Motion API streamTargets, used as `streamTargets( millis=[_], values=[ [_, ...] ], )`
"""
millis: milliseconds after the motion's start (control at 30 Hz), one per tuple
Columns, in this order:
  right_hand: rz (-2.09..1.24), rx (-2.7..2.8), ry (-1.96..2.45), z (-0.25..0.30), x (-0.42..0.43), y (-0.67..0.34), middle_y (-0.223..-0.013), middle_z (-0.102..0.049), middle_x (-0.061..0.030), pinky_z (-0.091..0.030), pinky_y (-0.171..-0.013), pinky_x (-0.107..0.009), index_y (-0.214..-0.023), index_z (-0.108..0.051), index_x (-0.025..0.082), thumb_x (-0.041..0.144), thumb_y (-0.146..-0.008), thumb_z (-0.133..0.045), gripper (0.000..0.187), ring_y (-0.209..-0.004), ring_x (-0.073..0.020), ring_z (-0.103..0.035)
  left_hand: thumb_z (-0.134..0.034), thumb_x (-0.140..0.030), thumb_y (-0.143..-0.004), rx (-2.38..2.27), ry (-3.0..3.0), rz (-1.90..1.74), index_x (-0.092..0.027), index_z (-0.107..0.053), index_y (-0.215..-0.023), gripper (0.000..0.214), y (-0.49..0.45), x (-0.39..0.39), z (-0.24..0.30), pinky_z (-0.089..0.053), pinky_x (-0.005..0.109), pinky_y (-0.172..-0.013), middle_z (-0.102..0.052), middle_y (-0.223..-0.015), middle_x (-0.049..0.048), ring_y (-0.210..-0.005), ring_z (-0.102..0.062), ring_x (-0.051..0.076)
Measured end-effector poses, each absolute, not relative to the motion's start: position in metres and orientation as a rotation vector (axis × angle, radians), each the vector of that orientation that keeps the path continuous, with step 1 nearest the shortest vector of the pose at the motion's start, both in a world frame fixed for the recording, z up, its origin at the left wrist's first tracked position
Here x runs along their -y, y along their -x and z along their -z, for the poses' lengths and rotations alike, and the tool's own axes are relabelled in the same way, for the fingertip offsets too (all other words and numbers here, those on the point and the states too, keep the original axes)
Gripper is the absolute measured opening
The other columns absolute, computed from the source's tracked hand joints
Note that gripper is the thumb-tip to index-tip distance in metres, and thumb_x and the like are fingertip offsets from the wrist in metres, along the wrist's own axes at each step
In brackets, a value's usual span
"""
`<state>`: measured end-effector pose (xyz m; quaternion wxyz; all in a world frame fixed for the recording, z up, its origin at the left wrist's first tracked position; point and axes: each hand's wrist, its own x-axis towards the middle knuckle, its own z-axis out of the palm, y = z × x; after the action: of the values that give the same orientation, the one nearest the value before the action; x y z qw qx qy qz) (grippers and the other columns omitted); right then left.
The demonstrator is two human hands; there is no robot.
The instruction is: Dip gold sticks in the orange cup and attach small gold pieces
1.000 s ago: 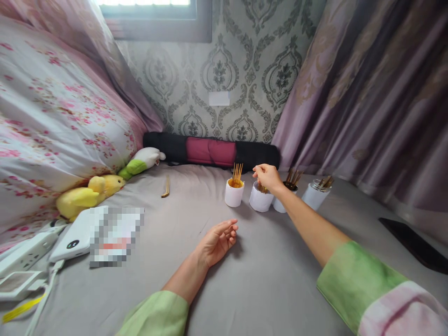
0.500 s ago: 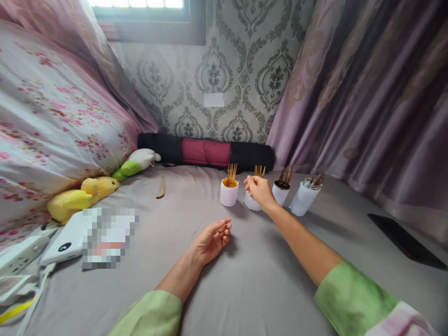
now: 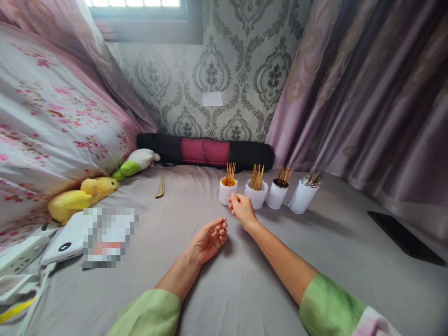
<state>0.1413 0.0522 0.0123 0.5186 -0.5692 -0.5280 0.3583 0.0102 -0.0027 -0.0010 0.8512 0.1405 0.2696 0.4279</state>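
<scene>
My left hand [image 3: 210, 238] rests on the grey sheet, fingers loosely curled and palm partly turned up, holding nothing visible. My right hand [image 3: 242, 209] hovers to its upper right, thumb and fingers pinched together; whatever may be between them cannot be made out. Just behind it stands a white cup [image 3: 228, 193] with thin yellowish sticks [image 3: 231, 172]. Beside that, a wider white cup [image 3: 256, 198] holds several brownish sticks [image 3: 258, 176]. To the right come a dark-rimmed white cup [image 3: 277, 197] and a taller white-wrapped jar [image 3: 304, 198], leaning, both with sticks inside.
A small bundle of thin sticks [image 3: 160, 186] lies on the sheet at left. Plush toys [image 3: 82, 196], a white power bank [image 3: 65, 238] and a power strip [image 3: 21, 252] line the left side. A dark flat device [image 3: 406, 237] is at right; a black-and-red roll [image 3: 206, 151] lies along the wall.
My right hand has moved left and toward me, away from the wider cup, which now shows fully with its sticks. My left hand has stayed almost in place.
</scene>
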Motion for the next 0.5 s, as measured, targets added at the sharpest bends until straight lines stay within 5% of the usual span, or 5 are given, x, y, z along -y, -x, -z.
streamTargets(
  millis=[500],
  values=[
    [-0.609,1.468,1.504,0.024,-0.04,-0.132,-0.054,-0.059,-0.0017,-0.036,-0.051,-0.021,-0.068,-0.06,0.017,0.038,-0.085,-0.037,0.035,-0.052,-0.0121,-0.053,-0.053,-0.012,-0.082,-0.528,-0.3,-0.935,-0.009,-0.055,-0.083,0.005,-0.007,0.0,0.0,-0.037,0.016,-0.043,-0.052,-0.062,-0.0002,-0.047,-0.044,0.004]
  ],
)
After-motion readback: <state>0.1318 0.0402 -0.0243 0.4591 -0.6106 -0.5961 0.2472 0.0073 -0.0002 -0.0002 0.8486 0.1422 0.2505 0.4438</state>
